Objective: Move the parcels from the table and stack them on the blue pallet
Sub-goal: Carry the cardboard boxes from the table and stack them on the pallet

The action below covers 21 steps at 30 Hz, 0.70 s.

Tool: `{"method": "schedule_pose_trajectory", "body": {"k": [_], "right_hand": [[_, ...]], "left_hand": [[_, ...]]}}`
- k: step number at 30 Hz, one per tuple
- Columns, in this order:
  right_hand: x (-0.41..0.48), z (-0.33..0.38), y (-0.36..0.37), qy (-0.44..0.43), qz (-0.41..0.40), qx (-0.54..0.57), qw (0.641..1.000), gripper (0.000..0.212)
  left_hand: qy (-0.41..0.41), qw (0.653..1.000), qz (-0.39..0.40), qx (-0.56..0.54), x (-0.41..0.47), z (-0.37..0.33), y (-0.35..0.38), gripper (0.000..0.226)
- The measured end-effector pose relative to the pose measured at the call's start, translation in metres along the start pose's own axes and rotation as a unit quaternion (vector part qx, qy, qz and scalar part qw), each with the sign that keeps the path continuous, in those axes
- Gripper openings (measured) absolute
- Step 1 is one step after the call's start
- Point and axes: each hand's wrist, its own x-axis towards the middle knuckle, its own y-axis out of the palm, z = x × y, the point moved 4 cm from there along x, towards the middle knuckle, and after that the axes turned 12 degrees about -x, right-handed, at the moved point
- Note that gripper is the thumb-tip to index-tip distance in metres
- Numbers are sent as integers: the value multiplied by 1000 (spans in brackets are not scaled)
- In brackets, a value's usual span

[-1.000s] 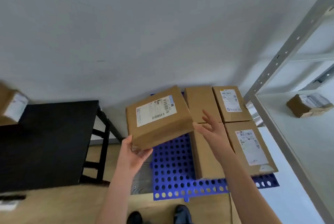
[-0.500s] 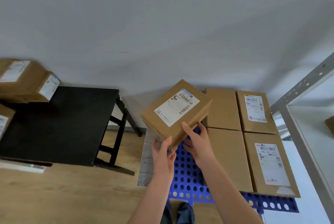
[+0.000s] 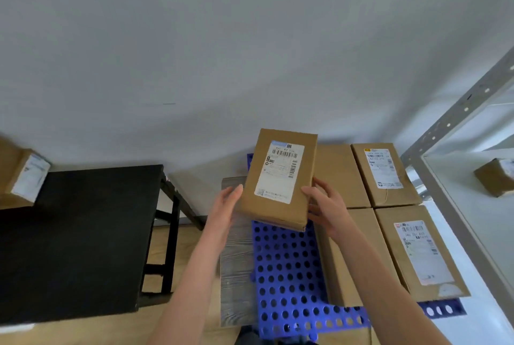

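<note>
A brown cardboard parcel with a white label facing up hangs above the far left part of the blue perforated pallet. My left hand presses its left side and my right hand grips its right side. Several other brown parcels lie flat on the right half of the pallet, two with labels up. The black table stands to the left, with another parcel at its far left corner.
A grey metal shelf frame stands at the right, with a small parcel on its white shelf. A grey wood-grain strip lies on the floor beside the pallet's left edge. A white wall is straight ahead.
The held parcel has turned from a diagonal tilt to lie lengthwise, in line with the pallet's rows. My hands shifted from under its near end to its two sides.
</note>
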Motion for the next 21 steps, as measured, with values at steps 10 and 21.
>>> {"method": "schedule_pose_trajectory", "body": {"k": [10,21], "right_hand": [[19,-3,-19,17,35,-46,998,46],[42,13,-29,-46,-3,-158,986,50]], "left_hand": [[-146,983,110,-17,40,20,28,66],[-93,995,17,-40,80,30,47,71]]}}
